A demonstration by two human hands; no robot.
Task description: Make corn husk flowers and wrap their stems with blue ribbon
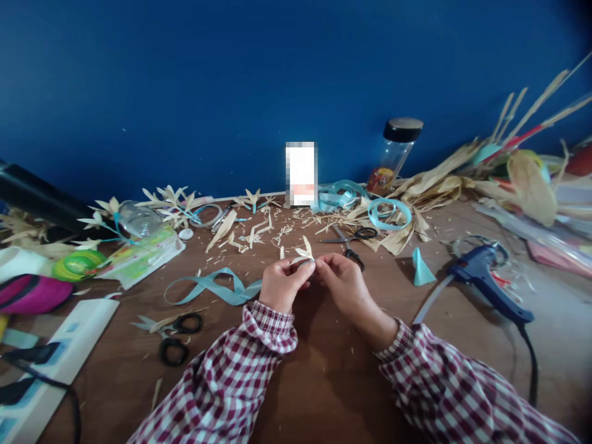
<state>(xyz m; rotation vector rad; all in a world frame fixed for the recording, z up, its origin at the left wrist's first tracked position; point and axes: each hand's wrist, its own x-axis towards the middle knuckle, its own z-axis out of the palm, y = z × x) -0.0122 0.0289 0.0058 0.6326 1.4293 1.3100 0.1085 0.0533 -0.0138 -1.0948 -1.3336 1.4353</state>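
My left hand (pixel 280 285) is closed in a pinch on a small pale flower (pixel 305 250) made of dried husk petals, which stick up above the fingertips. Against its base, my right hand (pixel 341 282) is pinched too, its fingertips meeting those of the left. What lies between the right fingers is hidden. A light blue ribbon (pixel 231 290) runs loosely over the brown table up to the left wrist. Just behind the right hand lie black-handled scissors (pixel 355 242). A second pair of scissors (pixel 174 336) rests left of the left forearm.
A blue glue gun (pixel 493 280) with a cord lies at right, near a folded blue piece (pixel 422 268). Husk scraps, ribbon rolls (pixel 389 214) and a black-lidded jar (pixel 393 154) line the blue wall. Finished-looking flowers (pixel 171 200) and a power strip (pixel 76 345) are at left.
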